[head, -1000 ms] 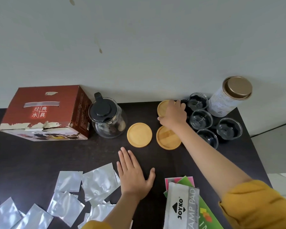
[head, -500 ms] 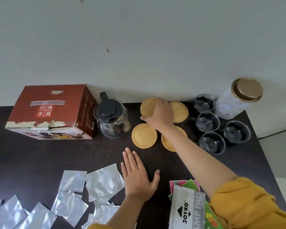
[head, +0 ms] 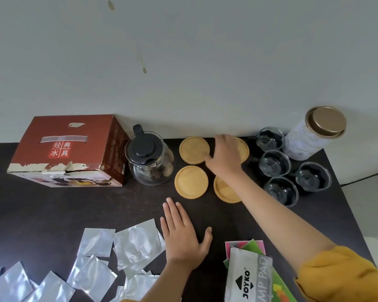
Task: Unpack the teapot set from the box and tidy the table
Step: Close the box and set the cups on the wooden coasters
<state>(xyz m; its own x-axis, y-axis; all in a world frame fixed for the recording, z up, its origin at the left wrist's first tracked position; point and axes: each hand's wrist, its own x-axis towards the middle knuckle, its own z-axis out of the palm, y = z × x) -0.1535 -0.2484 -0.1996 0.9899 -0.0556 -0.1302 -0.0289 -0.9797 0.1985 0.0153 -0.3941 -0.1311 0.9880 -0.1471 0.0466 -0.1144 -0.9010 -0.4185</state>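
Soft even daylight, wide-angle edge distortion, slight overall blur.

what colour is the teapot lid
Black, on the glass teapot; seen clearly in the head view.

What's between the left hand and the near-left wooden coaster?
Nothing visible. Left hand lies flat on bare dark table; the near-left coaster sits just beyond its fingertips, with only bare tabletop between them.

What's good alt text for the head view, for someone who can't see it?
A person's right hand reaches over four round wooden coasters on a dark table, between a glass teapot and four glass cups. The left hand rests flat beside foil packets; a red box stands far left.
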